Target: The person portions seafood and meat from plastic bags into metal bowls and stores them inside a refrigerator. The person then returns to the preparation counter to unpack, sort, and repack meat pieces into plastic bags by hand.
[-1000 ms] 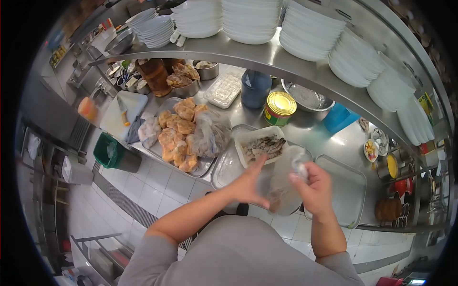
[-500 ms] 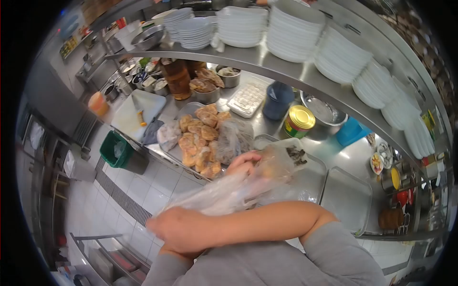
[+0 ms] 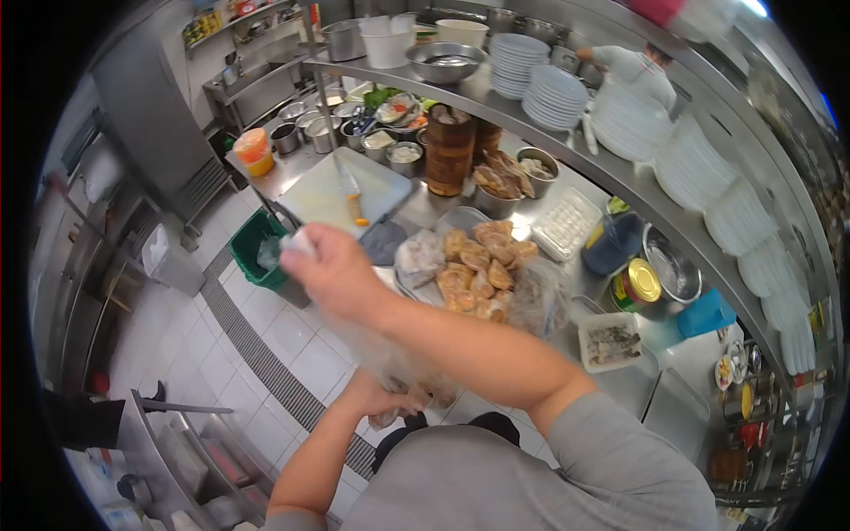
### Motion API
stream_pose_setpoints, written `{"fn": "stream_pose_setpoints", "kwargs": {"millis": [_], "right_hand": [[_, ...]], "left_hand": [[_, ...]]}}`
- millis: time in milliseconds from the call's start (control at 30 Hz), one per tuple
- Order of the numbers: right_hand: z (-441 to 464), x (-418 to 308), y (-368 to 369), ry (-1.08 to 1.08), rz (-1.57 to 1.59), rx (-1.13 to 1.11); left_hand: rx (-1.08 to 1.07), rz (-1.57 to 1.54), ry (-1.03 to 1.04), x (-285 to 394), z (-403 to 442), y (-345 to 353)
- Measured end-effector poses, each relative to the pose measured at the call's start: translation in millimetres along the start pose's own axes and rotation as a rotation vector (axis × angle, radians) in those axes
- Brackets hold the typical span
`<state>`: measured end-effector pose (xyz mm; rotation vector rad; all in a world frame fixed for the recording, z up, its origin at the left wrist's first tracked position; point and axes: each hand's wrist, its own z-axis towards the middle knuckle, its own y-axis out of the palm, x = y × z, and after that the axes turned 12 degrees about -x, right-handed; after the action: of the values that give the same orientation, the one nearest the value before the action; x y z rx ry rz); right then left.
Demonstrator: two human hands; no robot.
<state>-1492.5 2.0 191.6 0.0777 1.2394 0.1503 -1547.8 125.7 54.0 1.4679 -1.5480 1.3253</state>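
My right hand (image 3: 332,270) is raised at centre left, its fingers closed on the top of a clear plastic bag (image 3: 376,350). Lower down, my left hand (image 3: 385,398) grips the bag near its bottom, where brownish contents show through. The bag hangs over the floor, in front of the counter, partly hidden by my right forearm. Close behind my right hand is a green bin (image 3: 261,252). Bagged orange-brown pieces (image 3: 478,270) lie on a tray on the counter. Farther right sits a white tub (image 3: 611,342) with greyish food in it.
A white cutting board (image 3: 323,199) holds a knife with a yellow handle (image 3: 357,208). Stacks of white plates (image 3: 553,96) line the overhead shelf. Another person (image 3: 633,75) stands beyond it. Metal drawers (image 3: 190,460) are at lower left.
The view has turned left. My right hand has risen and moved beside the green bin, drawing the bag upright. My left hand has come down from the counter to the bag's lower part.
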Motion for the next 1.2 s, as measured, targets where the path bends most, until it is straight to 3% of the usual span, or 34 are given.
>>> {"fn": "stream_pose_setpoints", "kwargs": {"millis": [33,100,167,233,267,333,367,400,467,533,600,667,700,733,767,800,833,867,933,1000,1033,1100,1200], "right_hand": [[14,4,3,0.017,0.078,0.012],[38,17,20,0.035,0.165,0.007],[59,34,51,-0.049,0.013,-0.111],[87,24,55,-0.001,0.015,-0.180],[101,14,51,0.052,0.008,-0.231],[132,-4,15,0.137,0.109,-0.215],[141,-14,-12,0.189,0.219,-0.246],[149,-22,-44,0.133,0.033,-0.306],[164,1,-94,0.148,-0.144,-0.228],[167,44,-120,0.165,-0.028,-0.135],[162,110,-108,0.202,0.028,-0.398],[154,165,-56,-0.045,-0.443,-0.652],[156,158,-23,0.085,-0.373,-0.794],[163,148,9,0.212,-0.310,-0.937],[171,162,37,0.206,-0.305,-0.974],[178,184,63,0.277,-0.486,-0.912],[186,203,81,0.341,-0.669,-0.841],[200,220,94,0.330,-0.669,-0.873],[229,250,124,0.392,-0.454,-0.774],[253,259,159,0.431,-0.317,-0.817],[266,261,177,0.465,-0.185,-0.828],[294,253,214,0.547,-0.137,-0.871],[340,265,252,0.685,-0.012,-0.883]], "left_hand": [[0.131,0.085,0.189,0,-2,-8],[0.148,0.113,0.104,12,3,-24],[0.165,0.139,0.016,2,15,-41],[0.301,0.336,0.277,-40,42,-65],[0.322,0.332,0.266,-44,40,-77],[0.371,-0.263,0.141,-53,37,-95],[0.414,-0.155,0.384,-28,28,-113],[0.444,-0.157,0.370,-25,20,-121],[0.533,-0.614,0.391,-26,5,-142],[0.607,-0.672,0.407,-42,-15,-166],[0.678,-0.733,0.440,-50,-28,-186],[0.781,-0.705,0.186,-50,-39,-203],[0.814,-0.711,0.180,-70,-40,-205],[0.855,-0.394,0.107,-105,-34,-209],[0.883,-0.081,0.025,-126,-35,-214],[0.918,-0.090,0.016,-125,-42,-220],[0.914,-0.354,0.026,-118,-52,-227],[0.898,-0.614,0.047,-119,-62,-237],[0.957,-0.618,0.141,-136,-91,-255],[0.774,-0.468,0.179,-144,-123,-279],[0.797,-0.479,0.183,-152,-135,-292],[0.885,-0.112,-0.182,-166,-158,-324],[0.984,-0.257,-0.191,-181,-195,-365]]}}
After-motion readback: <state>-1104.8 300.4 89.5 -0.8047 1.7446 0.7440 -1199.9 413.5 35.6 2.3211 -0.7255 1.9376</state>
